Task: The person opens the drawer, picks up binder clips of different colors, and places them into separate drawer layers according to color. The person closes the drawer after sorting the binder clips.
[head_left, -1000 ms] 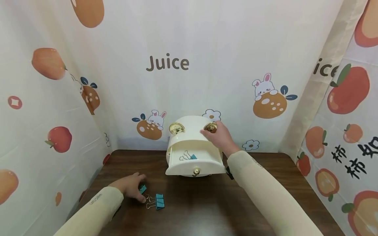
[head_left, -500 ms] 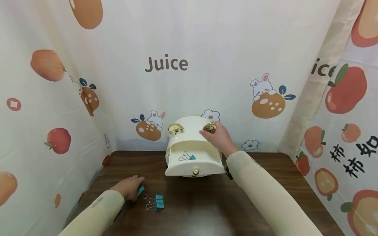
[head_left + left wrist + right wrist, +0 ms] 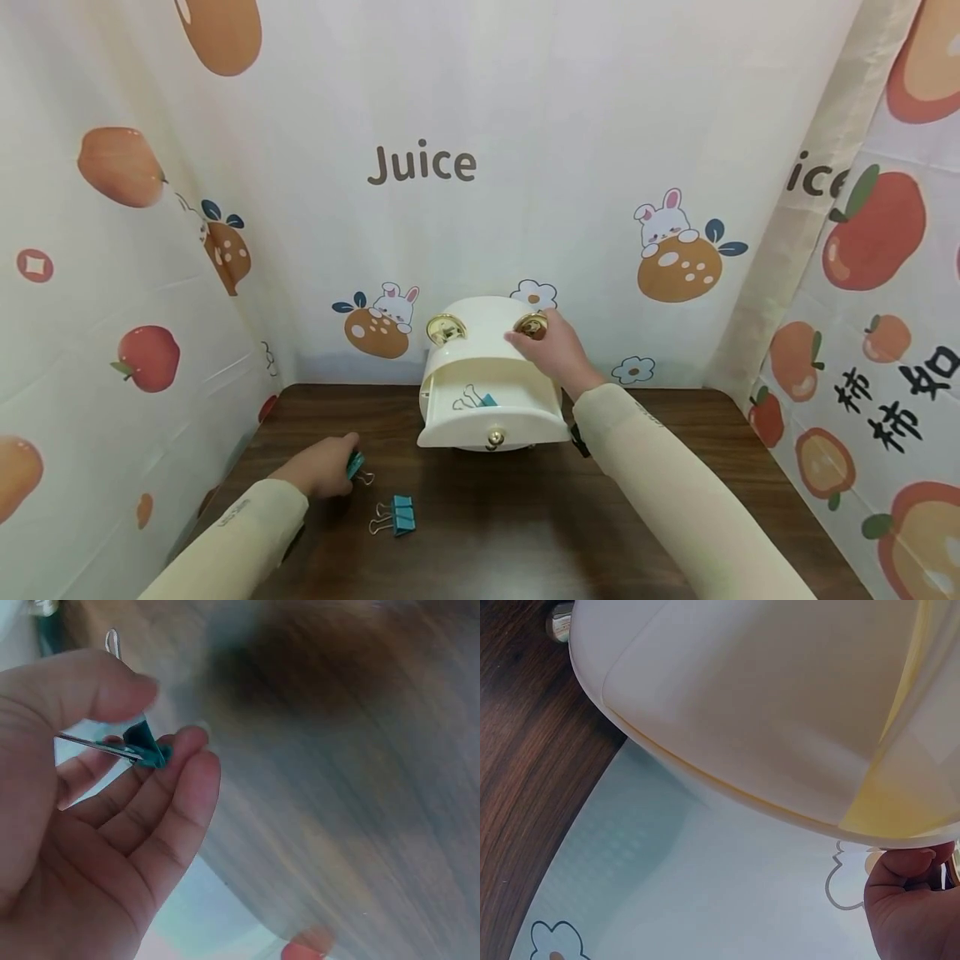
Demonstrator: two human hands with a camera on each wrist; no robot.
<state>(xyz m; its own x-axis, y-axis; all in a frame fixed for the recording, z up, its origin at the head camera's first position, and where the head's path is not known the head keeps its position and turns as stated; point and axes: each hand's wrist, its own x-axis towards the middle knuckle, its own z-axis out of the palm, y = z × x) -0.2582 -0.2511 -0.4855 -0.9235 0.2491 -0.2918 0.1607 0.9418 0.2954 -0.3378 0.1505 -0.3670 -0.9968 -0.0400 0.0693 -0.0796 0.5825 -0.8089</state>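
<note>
My left hand [image 3: 322, 467] pinches a teal binder clip [image 3: 356, 463] between thumb and fingers, over the left part of the table. Up close in the left wrist view, the clip [image 3: 154, 752] has one wire loop pointing up past the thumb. Just right of that hand, another teal binder clip [image 3: 403, 515] lies on the table. My right hand [image 3: 557, 354] grips the top right of a rounded cream box [image 3: 487, 333], at a gold round ornament [image 3: 531, 326]. The box's drawer [image 3: 457, 430] is pulled out, with a teal binder clip [image 3: 489, 400] inside it.
A second gold ornament [image 3: 447, 328] sits on the box's top left. The drawer front bears a gold knob [image 3: 496, 437]. Patterned curtains [image 3: 435, 225] close off the back and both sides of the dark wooden table [image 3: 525, 525].
My left hand has taken hold of a binder clip and shifted slightly left and up with it, away from the other clip. My right hand stays on the box.
</note>
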